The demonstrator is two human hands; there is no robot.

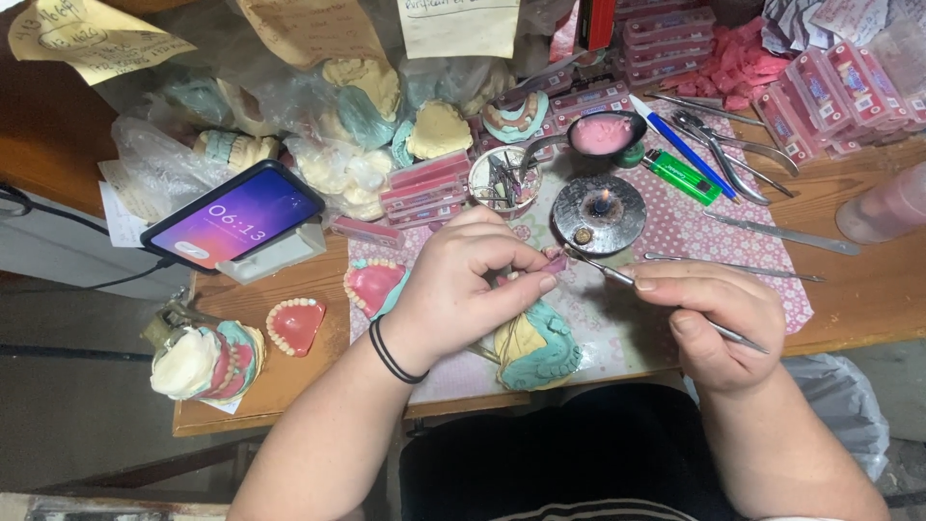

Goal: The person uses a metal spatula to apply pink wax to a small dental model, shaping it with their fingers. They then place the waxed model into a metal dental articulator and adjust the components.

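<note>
My left hand (pixel 463 289) grips a dental cast (pixel 536 345) of green and yellow plaster, with a small pink wax piece (pixel 555 262) pinched at the fingertips. My right hand (pixel 719 323) holds a thin metal wax instrument (pixel 617 275) like a pen; its tip meets the pink wax just in front of a small round burner (pixel 599 213) with a tiny flame. A black band circles my left wrist.
A phone (pixel 233 216) leans on a stand at left. Pink wax dentures (pixel 295 323) and a plaster articulated model (pixel 204 362) lie near the table's front left edge. Bagged casts, boxes of teeth (pixel 825 92), a green lighter (pixel 681 176), pliers (pixel 719 145) and metal tools crowd the back.
</note>
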